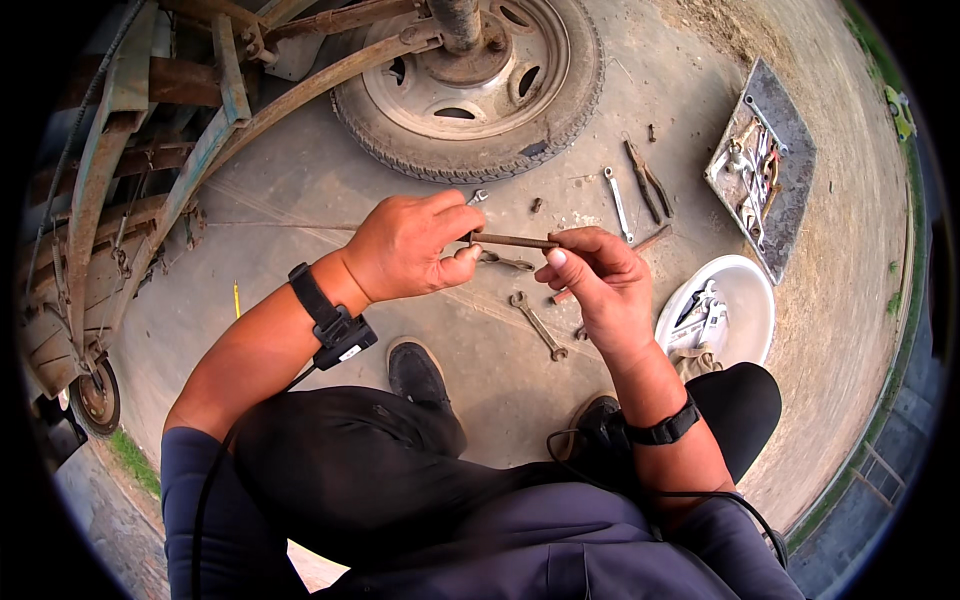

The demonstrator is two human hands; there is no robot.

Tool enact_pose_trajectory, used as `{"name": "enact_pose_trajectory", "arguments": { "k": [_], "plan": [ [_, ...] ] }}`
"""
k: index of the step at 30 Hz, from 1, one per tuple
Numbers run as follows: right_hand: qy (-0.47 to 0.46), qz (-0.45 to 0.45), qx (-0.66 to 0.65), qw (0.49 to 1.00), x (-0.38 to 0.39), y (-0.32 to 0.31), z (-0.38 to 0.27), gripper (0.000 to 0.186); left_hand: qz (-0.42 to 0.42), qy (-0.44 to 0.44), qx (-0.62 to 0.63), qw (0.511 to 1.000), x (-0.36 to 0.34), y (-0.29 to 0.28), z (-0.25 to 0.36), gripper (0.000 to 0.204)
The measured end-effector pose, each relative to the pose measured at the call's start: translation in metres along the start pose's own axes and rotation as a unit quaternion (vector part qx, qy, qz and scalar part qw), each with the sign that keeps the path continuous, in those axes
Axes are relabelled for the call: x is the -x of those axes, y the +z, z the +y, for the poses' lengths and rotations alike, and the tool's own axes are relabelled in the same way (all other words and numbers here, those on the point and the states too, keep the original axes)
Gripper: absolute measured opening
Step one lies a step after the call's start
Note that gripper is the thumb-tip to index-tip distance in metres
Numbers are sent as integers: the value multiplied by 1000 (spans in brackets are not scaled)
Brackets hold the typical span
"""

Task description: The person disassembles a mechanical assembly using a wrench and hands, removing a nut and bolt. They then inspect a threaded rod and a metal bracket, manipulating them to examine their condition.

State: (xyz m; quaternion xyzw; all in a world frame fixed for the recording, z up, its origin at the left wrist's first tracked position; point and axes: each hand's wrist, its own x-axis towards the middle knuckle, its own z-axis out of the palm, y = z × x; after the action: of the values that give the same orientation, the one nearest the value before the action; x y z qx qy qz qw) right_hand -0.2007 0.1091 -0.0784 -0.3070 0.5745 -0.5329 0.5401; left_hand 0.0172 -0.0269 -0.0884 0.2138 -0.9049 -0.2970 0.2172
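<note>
Above the concrete, between my two hands, a long rusty bolt [512, 240] lies nearly level. My left hand [405, 245] is closed, its thumb and fingers pinching the bolt's left end, where a dark wider piece partly shows. The other end sits between the thumb and fingertips of my right hand [605, 285]. Under the hands, pliers [508, 262] and an open-end wrench [540, 325] rest on the ground. A brown rod [655, 238] passes behind my right hand, which hides part of it.
A dusty wheel [480, 135] stands ahead, beside a rusty metal frame [225, 75] at left. To the right are a combination wrench [618, 204], dark pliers [650, 182], a metal tray [795, 190] of tools and a white bucket [755, 290] with tools. My shoe [415, 375] is below.
</note>
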Motion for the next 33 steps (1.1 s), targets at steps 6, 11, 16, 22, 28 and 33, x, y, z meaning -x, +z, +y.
{"name": "enact_pose_trajectory", "arguments": {
  "k": [6, 11, 16, 22, 28, 33],
  "plan": [
    [4, -4, 4, 1000, 0, -1, -3, 17, -2, 6, 5, 1000, -3, 1, 1, 18],
    [-6, 0, 20, 1000, -1, -2, -3, 17, -5, 8, 14, 1000, -13, 5, 8, 19],
    [-7, 6, 27, 1000, -3, 0, -5, 16, -2, 23, 25, 999, -25, 9, 15, 21],
    [-1, 7, 5, 1000, -2, 0, -4, 15, -4, 17, 39, 999, -29, 13, 19, 25],
    [-1, 6, -3, 1000, -3, -1, -1, 15, -14, -1, 64, 998, -30, 16, 21, 29],
    [10, 2, -1, 1000, -4, -3, -1, 15, -24, -22, 74, 997, -32, 14, 23, 35]
  ]
}}
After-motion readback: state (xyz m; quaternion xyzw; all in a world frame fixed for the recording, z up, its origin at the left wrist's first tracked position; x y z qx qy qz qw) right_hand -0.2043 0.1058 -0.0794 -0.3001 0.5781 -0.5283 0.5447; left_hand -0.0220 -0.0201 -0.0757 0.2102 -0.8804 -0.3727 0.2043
